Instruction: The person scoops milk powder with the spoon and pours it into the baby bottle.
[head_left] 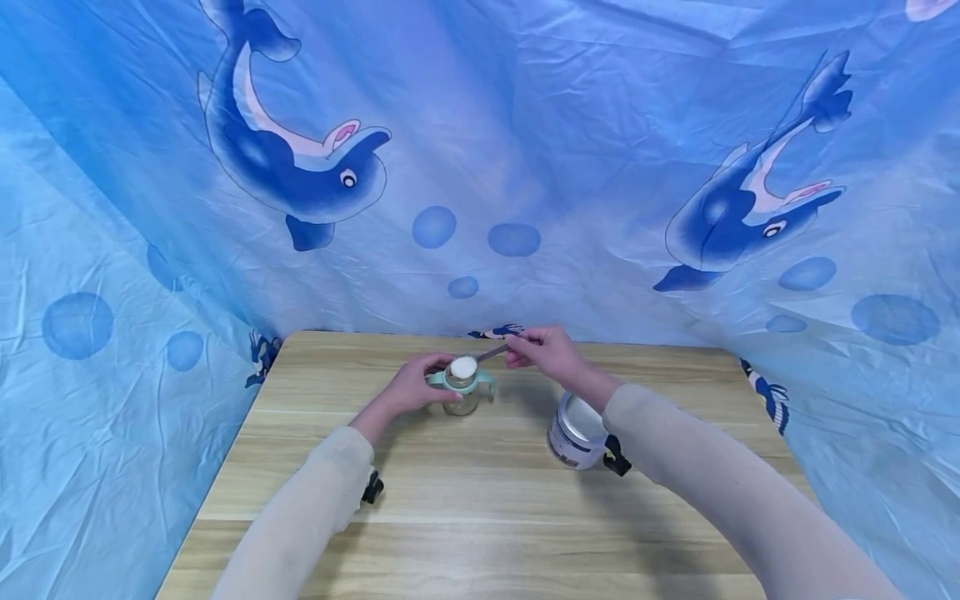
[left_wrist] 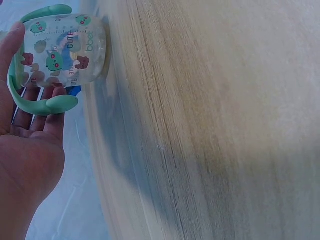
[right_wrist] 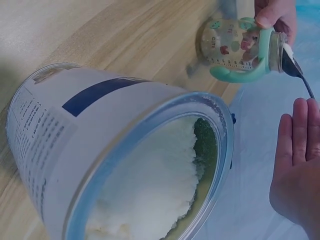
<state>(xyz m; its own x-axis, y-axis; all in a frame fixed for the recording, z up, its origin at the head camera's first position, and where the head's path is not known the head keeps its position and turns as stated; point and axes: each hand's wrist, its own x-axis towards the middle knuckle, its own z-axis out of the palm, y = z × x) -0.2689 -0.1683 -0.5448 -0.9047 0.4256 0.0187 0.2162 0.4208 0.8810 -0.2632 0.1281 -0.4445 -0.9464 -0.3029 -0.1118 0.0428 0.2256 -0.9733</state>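
A blue curtain (head_left: 555, 158) printed with dolphins and bubbles hangs beyond the fingers of both hands, and a wood-grained bench (head_left: 465, 533) spreads beneath them. Pale sleeves (head_left: 697, 475) cover both forearms behind the fingers. The tin (head_left: 573, 446) stands on the bench, nearer the person than the right fingers and a little to their right, partly under the right forearm; its top is uncovered, and a large mass of white powder (right_wrist: 150, 175) shows inside. The left hand (head_left: 412, 385) has its fingers curled round the upper part of the bottle (left_wrist: 62, 50), gripping it, with the thumb on the near side. The bottle is clear, with printed cartoon figures, and sits upright to the left of the right fingers, well apart from the tin. Its green handles (left_wrist: 50, 105) stick out on two sides, close by the left fingers. The right hand (head_left: 547, 354) pinches the end of the spoon (head_left: 493, 352) between thumb and fingers. From these fingers the dark spoon slants down leftward, its bowl at the bottle's open mouth, just beside the left fingers, with a little white powder on it.
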